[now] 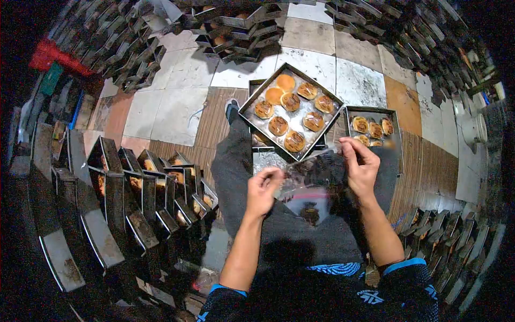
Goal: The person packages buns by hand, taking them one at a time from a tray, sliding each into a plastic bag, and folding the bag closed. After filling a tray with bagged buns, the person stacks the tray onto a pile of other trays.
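Observation:
A clear plastic bag (311, 185) with some printing hangs over my lap, stretched between my hands. My right hand (360, 163) pinches its upper right edge between thumb and fingertips. At its left side is my left hand (263, 190), fingers curled together and slightly blurred; its grip is on the bag's left edge. Just beyond both hands, a square metal tray (248, 111) sits turned like a diamond on another tray. It holds several round browned buns (290, 102), most with dark topping, and two plain orange discs (285, 82).
Another tray (398, 121) with topped buns stands to the right, near my knee. Stacked metal trays (110, 182) with baked goods crowd the left. More stacks (238, 32) rise ahead and at both sides. The floor (177, 115) is tiled in mixed colours.

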Demonstrator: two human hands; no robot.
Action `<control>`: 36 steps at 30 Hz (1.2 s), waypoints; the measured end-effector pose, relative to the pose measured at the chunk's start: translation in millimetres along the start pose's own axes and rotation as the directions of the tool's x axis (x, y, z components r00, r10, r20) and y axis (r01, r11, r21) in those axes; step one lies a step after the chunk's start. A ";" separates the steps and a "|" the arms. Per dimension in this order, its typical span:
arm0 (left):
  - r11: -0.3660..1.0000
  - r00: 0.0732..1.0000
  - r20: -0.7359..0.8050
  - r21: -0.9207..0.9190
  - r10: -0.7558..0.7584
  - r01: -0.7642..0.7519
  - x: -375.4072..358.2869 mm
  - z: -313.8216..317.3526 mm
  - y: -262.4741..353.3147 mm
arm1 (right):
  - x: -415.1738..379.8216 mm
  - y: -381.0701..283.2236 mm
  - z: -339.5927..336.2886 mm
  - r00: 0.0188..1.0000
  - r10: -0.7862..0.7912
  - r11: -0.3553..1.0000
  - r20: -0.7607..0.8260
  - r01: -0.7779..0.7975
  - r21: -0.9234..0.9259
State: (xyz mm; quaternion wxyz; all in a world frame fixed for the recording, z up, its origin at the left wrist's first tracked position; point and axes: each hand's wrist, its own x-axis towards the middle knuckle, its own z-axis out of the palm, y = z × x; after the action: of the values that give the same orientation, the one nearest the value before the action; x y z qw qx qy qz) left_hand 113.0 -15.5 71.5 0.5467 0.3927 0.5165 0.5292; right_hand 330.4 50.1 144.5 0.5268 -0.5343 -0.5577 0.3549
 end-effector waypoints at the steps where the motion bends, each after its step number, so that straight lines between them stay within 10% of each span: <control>1: 0.918 0.981 -0.094 -0.379 -0.167 0.120 5.4 -0.4 3.5 | 5.3 -7.6 6.0 0.997 0.042 0.998 0.067 -0.046 0.054; 5: 0.978 0.864 -0.486 -0.208 -0.131 0.032 27.0 -42.0 11.1 | 20.6 -10.9 53.5 0.944 -0.243 0.966 0.223 0.255 -0.029; 10: 0.972 0.686 -0.725 -0.113 0.060 -0.205 42.4 -88.4 -12.5 | 102.5 154.2 152.5 0.818 0.216 0.963 0.534 -0.086 -0.257; 12: 0.853 0.753 -0.488 0.490 0.441 -0.182 41.0 -104.6 -19.7 | 138.9 254.0 182.5 0.557 0.249 0.713 0.792 0.448 -0.539; 14: 0.964 0.504 -0.827 -0.164 -0.250 0.209 37.9 -95.3 4.0 | 172.6 380.8 207.4 0.729 -0.173 0.337 0.663 0.676 -0.655; 15: 0.955 0.571 -0.820 0.147 -0.029 0.259 32.1 -98.7 -7.0 | 195.5 401.7 208.9 0.726 -0.117 0.356 0.678 0.668 -0.654; 16: 0.851 0.655 -0.736 0.444 0.169 0.279 23.7 -102.6 -17.0 | 219.1 409.4 213.3 0.723 -0.061 0.372 0.689 0.657 -0.656; 18: 0.963 0.888 -0.423 0.260 0.179 -0.071 -9.9 -148.3 -37.9 | 270.4 397.8 227.0 0.672 0.205 0.380 0.711 0.615 -0.691; 24: 0.983 0.966 -0.215 0.143 0.145 -0.115 -3.6 -154.5 -12.8 | 379.5 524.9 258.2 0.935 -0.049 0.606 0.350 0.307 -0.734; 26: 0.983 0.973 -0.176 0.127 0.151 -0.129 -1.4 -144.3 -7.6 | 392.2 503.6 275.5 0.851 0.372 0.564 0.371 0.110 -0.818; 28: 0.964 0.827 -0.520 0.248 0.214 -0.093 7.6 -118.6 -9.1 | 403.8 495.1 282.5 0.779 0.441 0.519 0.446 0.184 -0.835; 30: 0.935 0.873 -0.382 0.295 0.304 -0.197 22.9 -133.2 -10.0 | 406.2 485.7 282.0 0.587 0.512 0.522 0.627 0.367 -0.770; 31: 0.896 0.892 -0.235 0.327 0.386 -0.302 29.1 -138.2 -10.0 | 403.8 498.2 268.8 0.605 0.311 0.550 0.733 0.515 -0.658; 32: 0.891 0.884 -0.245 0.330 0.399 -0.311 28.4 -134.2 -11.9 | 386.0 489.9 257.4 0.741 0.292 0.652 0.605 0.308 -0.693; 34: 0.922 0.860 -0.434 -0.142 0.268 -0.359 23.0 -125.9 -27.2 | 372.2 490.7 225.5 0.879 0.220 0.704 0.423 0.157 -0.693; 35: 0.912 0.866 0.291 -0.187 0.407 -0.365 35.5 -185.5 -45.5 | 364.2 479.6 209.4 0.919 0.136 0.761 0.371 0.143 -0.633; 36: 0.905 0.860 0.286 -0.181 0.423 -0.385 22.8 -182.9 -51.9 | 353.1 469.1 198.3 0.979 0.154 0.885 0.135 -0.076 -0.459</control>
State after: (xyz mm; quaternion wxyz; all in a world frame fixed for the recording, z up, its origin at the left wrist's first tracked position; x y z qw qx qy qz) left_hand -59.5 -21.4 -11.5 0.5216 0.5398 0.2954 0.5910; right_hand 287.4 508.7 -270.1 0.3175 -0.6422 -0.6344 0.2904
